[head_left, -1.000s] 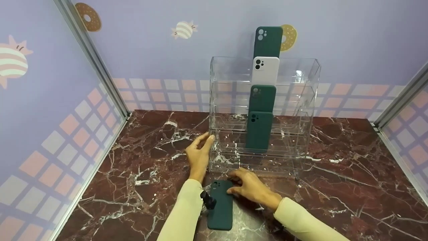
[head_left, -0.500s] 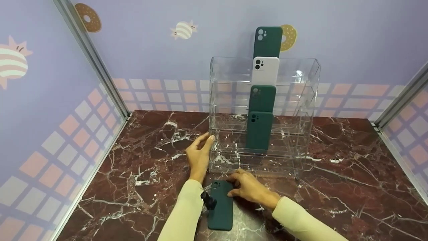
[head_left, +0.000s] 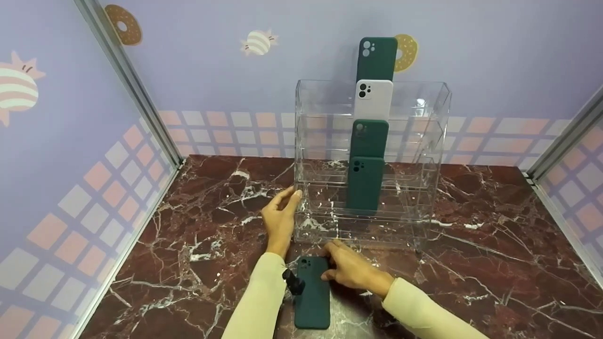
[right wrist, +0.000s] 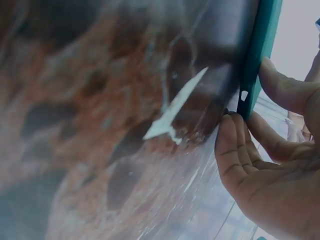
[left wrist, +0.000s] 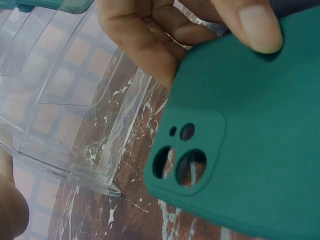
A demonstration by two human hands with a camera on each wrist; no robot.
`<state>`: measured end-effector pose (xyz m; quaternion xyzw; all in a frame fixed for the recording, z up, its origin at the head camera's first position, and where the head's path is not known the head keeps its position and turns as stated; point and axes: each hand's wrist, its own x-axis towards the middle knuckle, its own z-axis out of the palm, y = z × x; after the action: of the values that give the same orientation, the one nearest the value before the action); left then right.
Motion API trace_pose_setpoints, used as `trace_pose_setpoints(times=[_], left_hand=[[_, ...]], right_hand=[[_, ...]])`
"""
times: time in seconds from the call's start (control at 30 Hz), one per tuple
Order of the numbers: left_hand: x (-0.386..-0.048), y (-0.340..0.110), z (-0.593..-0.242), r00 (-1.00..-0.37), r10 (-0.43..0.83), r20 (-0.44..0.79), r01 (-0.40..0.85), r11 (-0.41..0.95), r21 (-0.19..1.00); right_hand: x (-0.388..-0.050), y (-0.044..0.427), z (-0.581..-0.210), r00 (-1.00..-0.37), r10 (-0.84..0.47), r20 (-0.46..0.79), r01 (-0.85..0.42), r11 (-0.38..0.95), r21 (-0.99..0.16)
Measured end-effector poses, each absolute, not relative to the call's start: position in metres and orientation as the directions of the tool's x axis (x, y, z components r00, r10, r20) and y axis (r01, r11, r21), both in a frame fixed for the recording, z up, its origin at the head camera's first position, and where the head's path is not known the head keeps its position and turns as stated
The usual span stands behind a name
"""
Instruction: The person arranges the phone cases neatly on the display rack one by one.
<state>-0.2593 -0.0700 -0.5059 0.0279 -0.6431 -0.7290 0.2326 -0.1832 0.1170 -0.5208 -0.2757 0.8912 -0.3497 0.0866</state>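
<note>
A dark green phone case (head_left: 313, 306) lies in front of the rack, its camera cutouts at the far end. My right hand (head_left: 353, 268) pinches it by the far right part, thumb on the upper face in the left wrist view and fingers at the edge. The right wrist view shows the case (right wrist: 262, 45) edge-on, tilted off the marble. My left hand (head_left: 279, 221) holds the left side of a clear acrylic tiered rack (head_left: 320, 226), thumb and fingertips at its wall. One column of phone cases stands in the rack: a white case (head_left: 373, 101) among several green cases (head_left: 366, 183).
The dark red marble tabletop (head_left: 212, 282) runs to patterned purple walls on the left, back and right. Metal corner posts (head_left: 141, 89) frame the booth. A black wrist camera (head_left: 293, 282) on the left sleeve covers part of the loose case.
The loose phone case has shifted slightly nearer to me and right, and my right hand has moved slightly with it, its fingers closer around the edge. My left hand and the rack stay put.
</note>
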Motion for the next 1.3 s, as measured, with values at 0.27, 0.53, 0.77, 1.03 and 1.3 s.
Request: trace_pose_setpoints(times=[0.27, 0.53, 0.77, 1.03, 1.3], left_hand=[[-0.258, -0.07, -0.504, -0.893, -0.375, 0.248, 0.296, -0.074, 0.952], [-0.258, -0.07, -0.504, -0.892, -0.37, 0.258, 0.303, -0.068, 0.951], [-0.258, -0.072, -0.504, -0.893, -0.364, 0.266, 0.311, -0.071, 0.948], [-0.259, -0.069, -0.503, -0.878, -0.39, 0.276, 0.327, -0.069, 0.942], [-0.261, -0.068, -0.503, -0.874, -0.406, 0.268, 0.329, -0.087, 0.94]], right_hand=[[-0.183, 0.12, -0.521, -0.836, -0.547, 0.042, -0.407, 0.566, -0.717], [-0.186, 0.134, -0.517, -0.837, -0.538, 0.098, -0.416, 0.51, -0.753], [-0.184, 0.145, -0.503, -0.838, -0.525, 0.146, -0.418, 0.447, -0.791], [-0.183, 0.155, -0.493, -0.847, -0.505, 0.165, -0.413, 0.431, -0.802], [-0.183, 0.171, -0.483, -0.824, -0.51, 0.247, -0.452, 0.326, -0.83]])
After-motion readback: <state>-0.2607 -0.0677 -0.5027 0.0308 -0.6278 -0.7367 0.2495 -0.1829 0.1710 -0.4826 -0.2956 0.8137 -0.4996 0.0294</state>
